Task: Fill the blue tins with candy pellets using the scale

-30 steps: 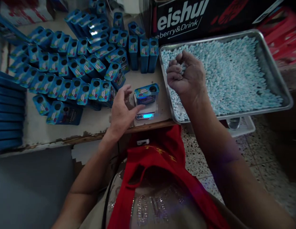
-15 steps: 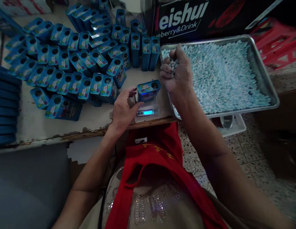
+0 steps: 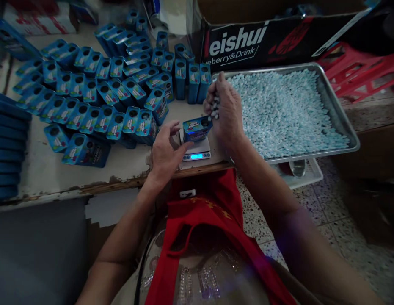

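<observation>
A blue candy tin (image 3: 194, 131) with a round hole in its top stands on a small digital scale (image 3: 201, 148) with a lit blue display. My left hand (image 3: 166, 148) is beside the tin, thumb and fingers apart, the thumb near its lower front; whether it touches is unclear. Above the tin's right end, my right hand (image 3: 227, 106) is curled around a handful of small pale blue candies (image 3: 214, 108), some showing at the fingers over the hole. More candies (image 3: 288, 114) fill a metal tray (image 3: 354, 140) to the right.
Rows of similar blue tins (image 3: 95, 114) cover the worktop at left, with a stack of long blue pieces (image 3: 8, 148) beyond. Behind the tray are a black cardboard box (image 3: 235, 42) and red plastic stools (image 3: 358, 72). A white tray (image 3: 315, 173) sits below.
My right hand has moved left and down from the tray's edge to the tin, still closed on candies. My left hand stays beside the tin. The view has shifted slightly.
</observation>
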`<state>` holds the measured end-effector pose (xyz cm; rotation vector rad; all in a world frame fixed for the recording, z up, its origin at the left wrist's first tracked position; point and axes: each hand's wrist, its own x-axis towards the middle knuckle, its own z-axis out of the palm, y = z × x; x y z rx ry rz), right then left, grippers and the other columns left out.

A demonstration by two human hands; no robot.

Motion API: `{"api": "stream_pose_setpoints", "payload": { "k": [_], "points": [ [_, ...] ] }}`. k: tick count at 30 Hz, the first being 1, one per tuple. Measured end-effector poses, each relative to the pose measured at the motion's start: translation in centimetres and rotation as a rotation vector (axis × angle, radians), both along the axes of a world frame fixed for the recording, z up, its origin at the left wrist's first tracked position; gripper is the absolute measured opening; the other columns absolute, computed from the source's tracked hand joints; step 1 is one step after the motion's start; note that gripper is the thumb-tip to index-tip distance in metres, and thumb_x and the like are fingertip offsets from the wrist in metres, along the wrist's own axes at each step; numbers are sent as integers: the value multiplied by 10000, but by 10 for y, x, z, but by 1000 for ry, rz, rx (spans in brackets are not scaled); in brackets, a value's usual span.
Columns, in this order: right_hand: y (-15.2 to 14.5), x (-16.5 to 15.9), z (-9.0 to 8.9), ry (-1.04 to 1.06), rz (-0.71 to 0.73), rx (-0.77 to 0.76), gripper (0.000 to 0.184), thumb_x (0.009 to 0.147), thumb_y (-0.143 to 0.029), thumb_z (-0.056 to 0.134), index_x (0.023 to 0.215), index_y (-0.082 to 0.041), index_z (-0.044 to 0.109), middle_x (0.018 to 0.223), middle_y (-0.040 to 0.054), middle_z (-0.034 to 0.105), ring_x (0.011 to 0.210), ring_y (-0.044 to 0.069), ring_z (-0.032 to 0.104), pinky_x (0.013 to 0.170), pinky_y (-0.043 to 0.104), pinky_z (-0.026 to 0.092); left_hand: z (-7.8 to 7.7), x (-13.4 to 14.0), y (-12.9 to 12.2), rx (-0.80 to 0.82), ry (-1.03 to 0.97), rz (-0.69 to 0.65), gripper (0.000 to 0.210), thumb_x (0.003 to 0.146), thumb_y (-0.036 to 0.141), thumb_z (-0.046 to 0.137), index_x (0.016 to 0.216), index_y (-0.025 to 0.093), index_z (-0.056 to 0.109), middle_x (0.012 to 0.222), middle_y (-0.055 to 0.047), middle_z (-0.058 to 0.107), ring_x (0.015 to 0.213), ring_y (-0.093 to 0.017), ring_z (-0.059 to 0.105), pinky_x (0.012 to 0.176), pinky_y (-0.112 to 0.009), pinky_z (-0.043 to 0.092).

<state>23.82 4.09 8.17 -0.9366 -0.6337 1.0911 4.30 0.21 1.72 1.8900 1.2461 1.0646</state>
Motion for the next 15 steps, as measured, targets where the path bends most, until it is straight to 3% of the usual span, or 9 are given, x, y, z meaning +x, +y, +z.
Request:
{"api": "stream_pose_setpoints", "payload": {
  "k": [7,13,15],
  "points": [
    [-6,-6,-2,51,98,-72,564,1007,-715,883,890,-305,514,762,-25,457,740,183,560,556,295,440,2,-1,2,0,-8,2,632,954,412,984,1476,274,656,1420,-94,775,1334,-313,767,1218,-485,636],
    [-6,-8,1,-12,74,45,555,1002,-665,926,835,-288,555,714,-49,404,628,141,432,536,262,410,2,1,2,-7,-72,-21,625,989,542,946,1467,257,660,1370,-91,789,1297,-289,778,1191,-450,643],
    [1,2,2,-4,52,16,546,1007,-667,919,839,-286,565,707,-52,418,607,141,408,513,264,400,5,3,3,-6,-71,-12,616,998,561,936,1462,259,666,1352,-91,792,1280,-286,781,1167,-441,651]
  ]
}}
